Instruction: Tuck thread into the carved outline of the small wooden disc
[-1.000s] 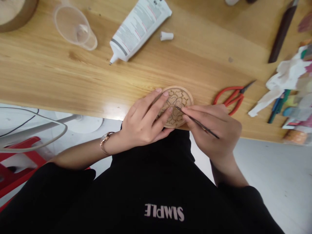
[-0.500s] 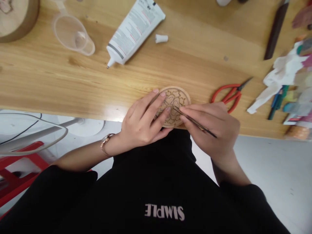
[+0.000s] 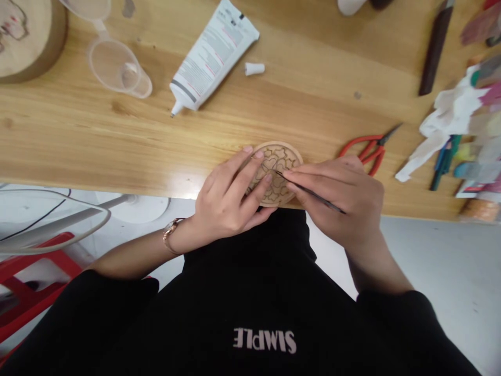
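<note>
Far left: thick wood round [image 3: 27,39], part of a drawing on top, cut off by frame edge. Near left, below table level: red stool-like frame [image 3: 43,279], pale cable [image 3: 107,211] passing above it.

Next right, far side: clear plastic cup [image 3: 107,62] lying tipped on the table [image 3: 129,141], strap running to another clear piece. Then white tube [image 3: 215,55], nozzle pointing left and near; white cap [image 3: 254,69] lies just right of it, detached.

Centre, near edge: left hand [image 3: 230,198] (watch [image 3: 170,230] on that wrist) has its fingers spread over the left part of the round wooden disc [image 3: 291,156], thumb at the near side, holding it. Disc sits at the table's near edge, between the hands, face covered in cut star and curved outlines.

Right hand [image 3: 346,196] pinches a slim dark tool [image 3: 313,193] over the disc's right side. Tip is above the middle of the face, close to a left fingertip; can't tell if it touches.

Right of that: red-handled cutters [image 3: 368,149], blades pointing right and far. Further right: dark-handled knife [image 3: 435,49] on the far side, then green pen [image 3: 442,169] and crumpled white tissue [image 3: 450,117], nearer.
</note>
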Motion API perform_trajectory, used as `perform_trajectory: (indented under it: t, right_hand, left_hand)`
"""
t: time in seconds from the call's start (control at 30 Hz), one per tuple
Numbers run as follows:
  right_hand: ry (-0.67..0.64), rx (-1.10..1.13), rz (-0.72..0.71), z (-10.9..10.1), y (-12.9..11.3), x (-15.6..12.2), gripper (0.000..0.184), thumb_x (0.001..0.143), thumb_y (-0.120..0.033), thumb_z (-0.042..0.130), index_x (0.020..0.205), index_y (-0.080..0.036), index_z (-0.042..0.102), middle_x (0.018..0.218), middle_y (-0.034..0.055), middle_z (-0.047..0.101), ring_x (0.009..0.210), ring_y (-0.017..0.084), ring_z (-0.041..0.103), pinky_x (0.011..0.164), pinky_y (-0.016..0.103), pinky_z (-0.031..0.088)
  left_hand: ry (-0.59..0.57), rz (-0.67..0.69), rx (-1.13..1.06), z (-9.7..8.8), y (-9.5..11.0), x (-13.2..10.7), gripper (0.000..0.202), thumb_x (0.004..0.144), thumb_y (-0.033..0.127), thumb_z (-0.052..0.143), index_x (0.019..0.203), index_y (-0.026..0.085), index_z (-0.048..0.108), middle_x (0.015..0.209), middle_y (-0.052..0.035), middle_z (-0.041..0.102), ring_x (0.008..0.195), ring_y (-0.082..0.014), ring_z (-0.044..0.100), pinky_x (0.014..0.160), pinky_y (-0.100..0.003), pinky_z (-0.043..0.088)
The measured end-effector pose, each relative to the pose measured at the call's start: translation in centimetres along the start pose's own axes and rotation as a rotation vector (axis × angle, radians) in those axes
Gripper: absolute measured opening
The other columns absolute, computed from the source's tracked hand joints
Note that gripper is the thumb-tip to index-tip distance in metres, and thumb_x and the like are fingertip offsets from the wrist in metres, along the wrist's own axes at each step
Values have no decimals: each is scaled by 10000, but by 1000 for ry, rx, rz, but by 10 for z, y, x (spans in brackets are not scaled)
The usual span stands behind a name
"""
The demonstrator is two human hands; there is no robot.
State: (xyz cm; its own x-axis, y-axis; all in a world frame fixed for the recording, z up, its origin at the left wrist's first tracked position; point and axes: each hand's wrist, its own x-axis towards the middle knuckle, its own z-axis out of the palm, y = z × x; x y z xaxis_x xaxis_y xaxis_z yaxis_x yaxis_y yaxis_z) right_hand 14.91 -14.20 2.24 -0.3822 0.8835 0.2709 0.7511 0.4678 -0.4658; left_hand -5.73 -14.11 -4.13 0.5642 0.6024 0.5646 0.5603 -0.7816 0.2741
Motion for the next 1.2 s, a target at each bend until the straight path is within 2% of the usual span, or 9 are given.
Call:
perform_trajectory:
  t: [0.27, 0.47, 0.63, 0.73, 0.8, 0.9, 1.07, 1.13, 1.2]
  right_hand:
    - [-75, -44, -63, -7, 4, 6, 107, 913, -197, 616, 928, -260, 701, 933, -27, 785, 786, 141, 733, 669, 341, 444]
    - [-157, -89, -190, -12, 8, 12, 148, 907, -157, 604, 958, -262, 694, 987, -41, 782, 814, 149, 737, 643, 346, 420]
    - [-104, -13, -129, -11, 12, 8, 114, 883, -177, 657, 981, -221, 696, 954, 21, 785, 772, 169, 737, 633, 358, 424]
    - [-49, 68, -58, -9, 12, 2, 144, 846, -169, 702, 986, -203, 699, 931, 51, 782, 773, 179, 738, 628, 344, 453]
    - [-21, 90, 7, -9, 8, -2, 150, 841, -164, 701, 979, -225, 703, 932, 41, 781, 800, 182, 739, 657, 335, 491]
    - [14, 98, 137, -8, 0, -7, 136, 837, -165, 700, 951, -237, 713, 912, 24, 780, 802, 176, 735, 673, 321, 515]
    - [31, 62, 122, -5, -9, -10, 134, 846, -158, 687, 964, -219, 708, 922, 24, 778, 801, 166, 730, 683, 316, 514]
    - [37, 55, 98, -2, -9, -9, 135, 854, -158, 675, 967, -225, 711, 936, 26, 779, 814, 171, 734, 683, 317, 519]
    - [43, 56, 99, 0, -8, -9, 131, 857, -163, 670, 955, -234, 720, 931, 26, 781, 813, 176, 738, 678, 321, 526]
  left_hand:
    - [10, 3, 16, 0, 1, 2, 503, 834, 494, 695, 1133, 95, 631, 1191, -224, 666, 1177, -381, 621, 823, -472, 596]
    - [-34, -52, -41, 0, 1, -2, 507, 858, 490, 670, 1227, 154, 584, 1293, -197, 624, 1254, -379, 571, 887, -520, 569]
    - [-49, -76, -77, -1, 2, -3, 514, 847, 475, 692, 1240, 163, 581, 1322, -199, 598, 1278, -379, 547, 930, -527, 551]
    - [-21, -82, -64, -3, 3, 0, 548, 808, 487, 733, 1198, 122, 612, 1414, -240, 494, 1340, -387, 475, 1025, -519, 503]
    - [-3, -76, -18, -5, 3, 1, 586, 800, 532, 727, 1192, 109, 622, 1517, -250, 355, 1412, -395, 368, 1091, -528, 446]
    - [-5, -76, 45, -7, 5, 2, 597, 823, 586, 678, 1237, 162, 600, 1614, -180, 189, 1497, -380, 182, 1163, -557, 348]
    - [50, -7, 203, -6, 8, 1, 404, 851, 559, 662, 1101, 242, 663, 1439, -28, 534, 1523, -306, 132, 1247, -485, 220]
    - [60, 46, 268, -7, 9, 2, 377, 836, 565, 676, 1027, 240, 688, 1398, -22, 580, 1502, -307, 227, 1253, -477, 191]
    - [59, 79, 285, -10, 10, 6, 355, 845, 539, 680, 1062, 258, 683, 1365, -11, 610, 1417, -294, 412, 1227, -484, 243]
